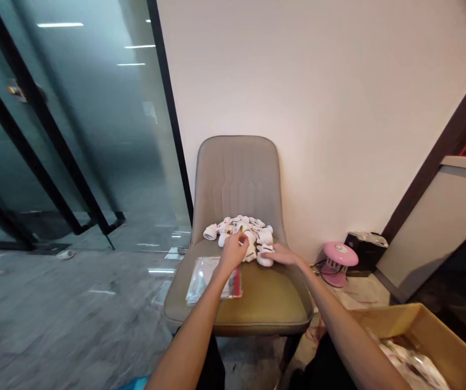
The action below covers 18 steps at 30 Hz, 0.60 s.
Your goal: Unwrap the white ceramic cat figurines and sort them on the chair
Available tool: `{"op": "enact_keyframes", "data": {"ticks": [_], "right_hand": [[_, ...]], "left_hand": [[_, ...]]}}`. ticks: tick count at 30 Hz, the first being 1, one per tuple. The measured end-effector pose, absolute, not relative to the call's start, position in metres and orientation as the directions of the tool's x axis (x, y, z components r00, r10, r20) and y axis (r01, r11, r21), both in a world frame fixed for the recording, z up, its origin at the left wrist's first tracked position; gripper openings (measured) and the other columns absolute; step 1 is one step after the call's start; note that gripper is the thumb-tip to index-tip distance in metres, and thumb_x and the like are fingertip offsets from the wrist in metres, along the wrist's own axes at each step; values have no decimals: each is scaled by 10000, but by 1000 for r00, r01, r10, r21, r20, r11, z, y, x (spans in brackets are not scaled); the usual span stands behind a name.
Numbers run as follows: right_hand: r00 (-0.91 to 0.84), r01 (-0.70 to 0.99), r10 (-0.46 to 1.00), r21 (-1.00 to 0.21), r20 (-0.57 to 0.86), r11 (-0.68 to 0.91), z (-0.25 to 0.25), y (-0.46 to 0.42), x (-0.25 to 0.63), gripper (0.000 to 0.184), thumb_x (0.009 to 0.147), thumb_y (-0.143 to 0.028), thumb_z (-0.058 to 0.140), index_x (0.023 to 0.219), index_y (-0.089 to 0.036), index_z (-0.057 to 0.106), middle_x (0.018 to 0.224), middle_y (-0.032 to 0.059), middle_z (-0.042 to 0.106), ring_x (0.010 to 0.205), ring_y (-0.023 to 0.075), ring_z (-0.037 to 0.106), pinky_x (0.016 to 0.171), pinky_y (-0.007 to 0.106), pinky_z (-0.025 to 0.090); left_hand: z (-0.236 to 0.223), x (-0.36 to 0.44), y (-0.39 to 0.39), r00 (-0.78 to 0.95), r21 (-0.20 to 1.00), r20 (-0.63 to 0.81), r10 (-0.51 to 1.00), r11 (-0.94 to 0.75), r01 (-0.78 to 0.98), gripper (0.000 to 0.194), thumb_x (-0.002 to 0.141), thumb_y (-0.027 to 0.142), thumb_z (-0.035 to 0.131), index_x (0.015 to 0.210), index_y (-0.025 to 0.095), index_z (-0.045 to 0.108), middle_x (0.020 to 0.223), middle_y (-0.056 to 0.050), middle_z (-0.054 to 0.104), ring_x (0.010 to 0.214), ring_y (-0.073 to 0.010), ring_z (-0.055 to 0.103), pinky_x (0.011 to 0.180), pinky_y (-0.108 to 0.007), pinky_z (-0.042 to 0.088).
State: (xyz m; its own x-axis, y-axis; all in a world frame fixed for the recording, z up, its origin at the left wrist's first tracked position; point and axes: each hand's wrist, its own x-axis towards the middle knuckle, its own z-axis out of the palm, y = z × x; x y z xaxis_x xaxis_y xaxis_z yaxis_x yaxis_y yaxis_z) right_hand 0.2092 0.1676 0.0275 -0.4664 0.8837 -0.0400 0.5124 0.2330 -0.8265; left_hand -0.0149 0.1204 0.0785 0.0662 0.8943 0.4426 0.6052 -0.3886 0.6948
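A pile of small white figures (243, 221) sits on the seat of a padded chair (276, 300). My right hand (285, 255) reaches in from the right, with its fingers around a white figure (265, 255) that has a dark band on it. Over the pile's front, the fingers of my left hand (235, 249) are curled together; what they pinch, if anything, is too small to tell. A bit of green shows just beyond those fingertips. Another white figure (251, 250) stands between both hands. Under my left wrist lies a stack of clear plastic bags (204, 279) with a red edge.
Right of the chair, a cardboard box (409, 314) holds white items in clear wrapping. A pink lamp-like device (338, 262) stands by the wall near a black box (365, 252). Glass doors with a black frame (170, 108) rise at left.
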Motion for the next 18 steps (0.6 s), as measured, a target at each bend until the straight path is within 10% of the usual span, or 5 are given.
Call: {"op": "enact_keyframes", "data": {"ticks": [10, 18], "right_hand": [[-378, 562, 921, -768, 92, 307, 20, 158, 207, 544, 718, -473, 769, 1185, -202, 701, 1143, 71, 744, 1045, 284, 673, 968, 403, 489], [-295, 53, 954, -996, 48, 66, 43, 139, 224, 468, 733, -566, 750, 938, -148, 698, 904, 71, 723, 820, 213, 633, 755, 330, 504]], "left_hand": [[75, -22, 124, 38, 703, 426, 904, -358, 614, 158, 849, 193, 544, 884, 173, 696, 835, -37, 726, 710, -146, 637, 708, -266, 457], [76, -18, 121, 19, 774, 394, 919, -343, 532, 161, 837, 217, 550, 865, 175, 703, 856, -46, 734, 707, -152, 644, 685, -264, 468]]}}
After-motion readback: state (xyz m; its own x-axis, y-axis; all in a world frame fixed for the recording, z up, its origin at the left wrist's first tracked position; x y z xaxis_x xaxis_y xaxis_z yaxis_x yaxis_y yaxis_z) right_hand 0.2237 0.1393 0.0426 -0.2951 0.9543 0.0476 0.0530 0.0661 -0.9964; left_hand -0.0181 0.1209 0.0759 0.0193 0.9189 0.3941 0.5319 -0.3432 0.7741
